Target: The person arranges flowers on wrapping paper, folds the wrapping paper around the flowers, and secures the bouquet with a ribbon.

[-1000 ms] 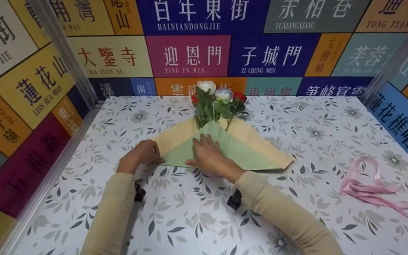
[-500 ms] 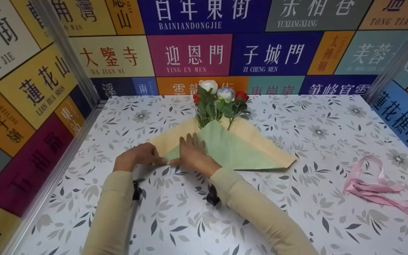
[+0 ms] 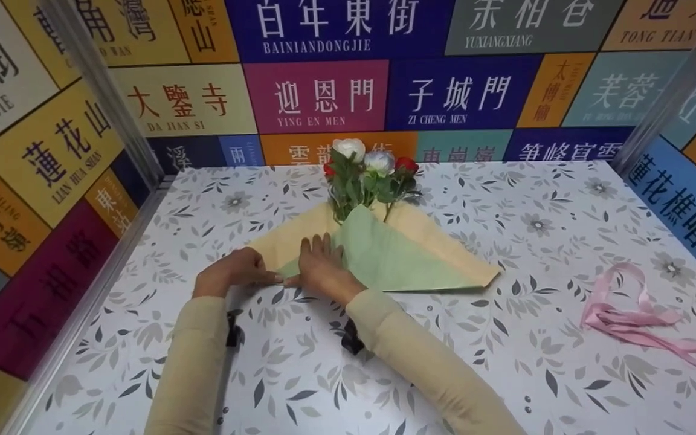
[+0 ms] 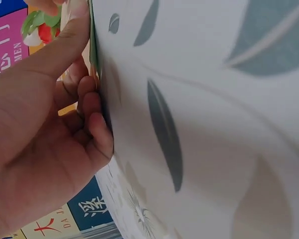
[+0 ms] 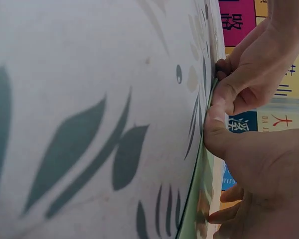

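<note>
Green and cream wrapping paper (image 3: 402,260), folded into a broad, flat triangle, at the middle of a white tablecloth (image 3: 299,386) printed with grey leaves and flowers. Long axis of the paper: left to right, along the near edge. Peak of the green flap: toward the far side, over the stems; blunt right corner: toward the right. Cream layer on show along both slanting far sides.

Leafy bouquet (image 3: 354,187), tucked under the green peak. Long axis: near to far, across that of the paper; heads toward the far side. White bloom (image 3: 348,150) at far left, lavender-white bloom (image 3: 379,162) in the middle, red bloom (image 3: 406,164) on the right; more red at the left, partly behind leaves.

Left hand (image 3: 230,272): at the left corner, grasping the paper there between thumb and curled fingers. Right hand (image 3: 324,270): just beside, gripping nothing; extended fingers resting on the left part of the green flap, with thumb along the near edge toward the left thumb.

Beige sleeves (image 3: 432,368) on both arms. Pink satin-like ribbon (image 3: 599,315): loosely looped at right, well apart from the paper. Beyond the far edge: multicoloured lettered panels (image 3: 318,90).
</note>
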Motion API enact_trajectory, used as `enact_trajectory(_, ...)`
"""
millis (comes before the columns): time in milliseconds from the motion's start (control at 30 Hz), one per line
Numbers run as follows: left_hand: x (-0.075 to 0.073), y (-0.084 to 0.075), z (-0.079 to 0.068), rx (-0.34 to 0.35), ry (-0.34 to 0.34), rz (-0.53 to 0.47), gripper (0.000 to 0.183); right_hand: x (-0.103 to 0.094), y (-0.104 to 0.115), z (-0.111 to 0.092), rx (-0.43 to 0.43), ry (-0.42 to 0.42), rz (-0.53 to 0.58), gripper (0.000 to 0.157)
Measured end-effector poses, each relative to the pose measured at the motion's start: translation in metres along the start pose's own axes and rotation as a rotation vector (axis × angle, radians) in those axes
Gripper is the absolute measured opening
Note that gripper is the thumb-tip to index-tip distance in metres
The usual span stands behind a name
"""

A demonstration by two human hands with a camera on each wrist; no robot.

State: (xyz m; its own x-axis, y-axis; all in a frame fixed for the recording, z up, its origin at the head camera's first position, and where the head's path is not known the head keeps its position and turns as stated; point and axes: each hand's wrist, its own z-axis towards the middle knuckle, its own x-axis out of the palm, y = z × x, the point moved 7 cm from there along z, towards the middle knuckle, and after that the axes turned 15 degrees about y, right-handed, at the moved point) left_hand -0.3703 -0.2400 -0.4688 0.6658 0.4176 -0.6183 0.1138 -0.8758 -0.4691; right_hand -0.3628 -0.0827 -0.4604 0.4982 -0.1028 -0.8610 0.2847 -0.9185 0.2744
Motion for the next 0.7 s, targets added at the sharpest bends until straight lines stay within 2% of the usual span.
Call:
enact_trajectory(200, -0.0005, -0.0027, 0.0029, -0.009, 0.016, 0.048, 0.037, 0.0024, -0.0031, 0.0001, -0.017, -0.003, 0.034, 0.102)
enact_trajectory(433, -0.0029, 0.001, -0.0021, 0.042, -0.001, 0.068, 0.032, 0.0034, -0.0016, -0.0003, -0.005, 0.008, 0.029, 0.102)
enact_trajectory(700, -0.0076, 0.0039, -0.0009, 0.015, 0.001, 0.034, 0.025, 0.0004, -0.0024, 0.0026, 0.029, 0.006, -0.056, 0.104)
